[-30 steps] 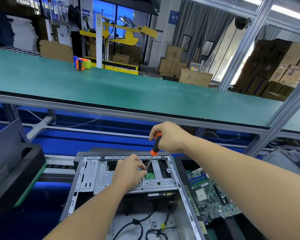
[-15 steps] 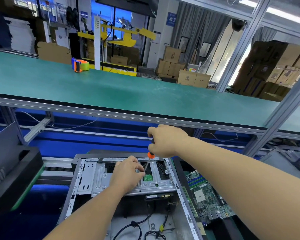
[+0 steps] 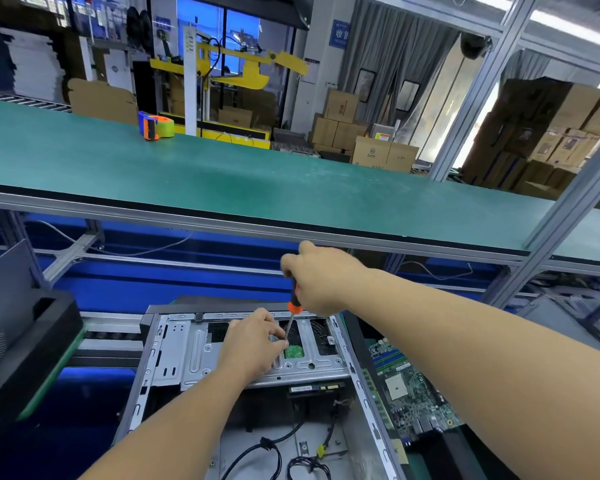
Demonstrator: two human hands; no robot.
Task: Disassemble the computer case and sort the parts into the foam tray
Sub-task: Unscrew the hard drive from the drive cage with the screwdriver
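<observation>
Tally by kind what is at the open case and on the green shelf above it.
Hands: 2, left and right
Screwdriver: 1
Computer case: 1
Motherboard: 1
Tape dispenser: 1
Total: 6

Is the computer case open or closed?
Open: the computer case has no side panel, so its cables and metal bracket show.

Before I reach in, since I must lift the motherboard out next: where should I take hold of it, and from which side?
Take the motherboard by its bare long edges, coming from above on the right of the computer case. It lies flat, face up and crowded with chips and slots, so a hand should pinch the rims, not the top. The far left edge sits close beside the case wall, so start at the near end.
</observation>
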